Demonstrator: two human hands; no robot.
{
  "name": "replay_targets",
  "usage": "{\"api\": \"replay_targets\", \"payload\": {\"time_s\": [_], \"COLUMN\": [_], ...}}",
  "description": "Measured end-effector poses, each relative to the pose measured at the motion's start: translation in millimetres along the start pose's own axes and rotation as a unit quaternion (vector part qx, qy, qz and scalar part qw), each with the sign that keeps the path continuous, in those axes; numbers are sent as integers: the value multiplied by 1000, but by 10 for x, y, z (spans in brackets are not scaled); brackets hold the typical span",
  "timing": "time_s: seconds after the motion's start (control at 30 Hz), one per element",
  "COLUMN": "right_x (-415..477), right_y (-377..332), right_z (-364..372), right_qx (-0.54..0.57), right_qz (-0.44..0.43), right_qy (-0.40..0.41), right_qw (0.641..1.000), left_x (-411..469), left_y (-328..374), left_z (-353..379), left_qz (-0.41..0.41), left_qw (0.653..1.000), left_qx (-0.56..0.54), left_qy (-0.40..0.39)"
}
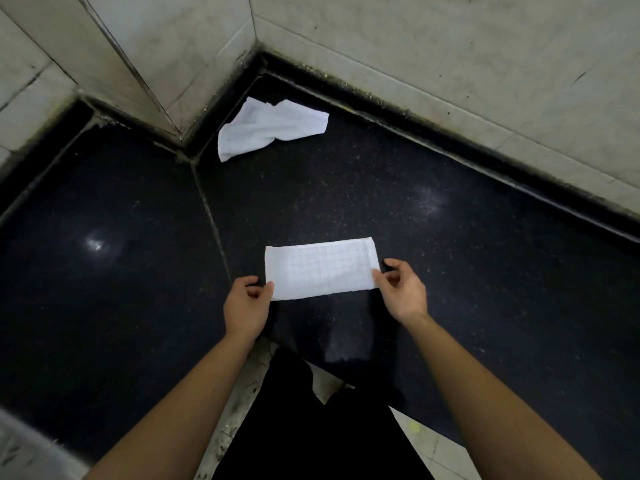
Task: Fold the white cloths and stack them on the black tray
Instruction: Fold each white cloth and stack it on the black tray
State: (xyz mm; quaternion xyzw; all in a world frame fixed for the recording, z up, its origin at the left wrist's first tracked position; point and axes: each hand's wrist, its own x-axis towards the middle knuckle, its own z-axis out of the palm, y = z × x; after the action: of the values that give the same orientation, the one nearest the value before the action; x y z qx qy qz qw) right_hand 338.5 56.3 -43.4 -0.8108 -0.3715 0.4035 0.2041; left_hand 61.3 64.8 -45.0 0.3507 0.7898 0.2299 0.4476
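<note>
A white cloth folded into a long rectangle lies flat on the black granite counter just in front of me. My left hand pinches its near left corner. My right hand pinches its near right corner between thumb and fingers. A second white cloth lies crumpled and unfolded far back in the counter's corner. No black tray is in view.
Grey tiled walls close the counter at the back and left, meeting in a corner with a projecting pillar. A grouted seam runs across the counter. My dark clothing and pale floor tiles show below the counter's near edge.
</note>
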Motion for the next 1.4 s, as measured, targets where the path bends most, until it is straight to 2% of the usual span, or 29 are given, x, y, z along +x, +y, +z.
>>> {"api": "replay_targets", "payload": {"time_s": [0.23,0.53,0.6,0.63,0.7,0.77,0.83,0.9,1.07,1.17,1.3,1.4], "right_x": [-45,-66,-136,-165,-192,-178,-150,-112,25,111,256,283], "right_y": [60,123,141,143,76,-31,-119,-212,-315,-173,119,242], "right_z": [24,22,20,33,99,239,445,667,1035,900,380,101], "right_qx": [15,-67,-135,-186,-267,-307,-343,-371,-416,-443,-485,-495], "right_qz": [-21,-49,-95,-146,-243,-279,-308,-341,-360,-361,-271,-217], "right_qy": [-7,-20,25,65,103,46,-5,-18,-69,-75,-41,-48], "right_qw": [1000,996,986,969,927,909,888,864,832,818,830,840], "left_x": [-109,-86,-135,-145,-110,-19,79,181,457,545,529,555], "left_y": [-93,-150,-169,-184,-178,-99,-10,51,-101,-195,-192,-211], "left_z": [2,-3,-20,-24,-13,21,83,134,77,49,73,62], "left_qz": [17,60,104,155,272,347,382,399,379,389,396,394], "left_qw": [1000,996,990,976,925,874,834,806,767,758,754,756], "left_qx": [-21,59,100,149,259,338,396,431,509,515,515,513], "left_qy": [4,-8,5,28,63,25,-36,-68,-93,-99,-98,-99]}}
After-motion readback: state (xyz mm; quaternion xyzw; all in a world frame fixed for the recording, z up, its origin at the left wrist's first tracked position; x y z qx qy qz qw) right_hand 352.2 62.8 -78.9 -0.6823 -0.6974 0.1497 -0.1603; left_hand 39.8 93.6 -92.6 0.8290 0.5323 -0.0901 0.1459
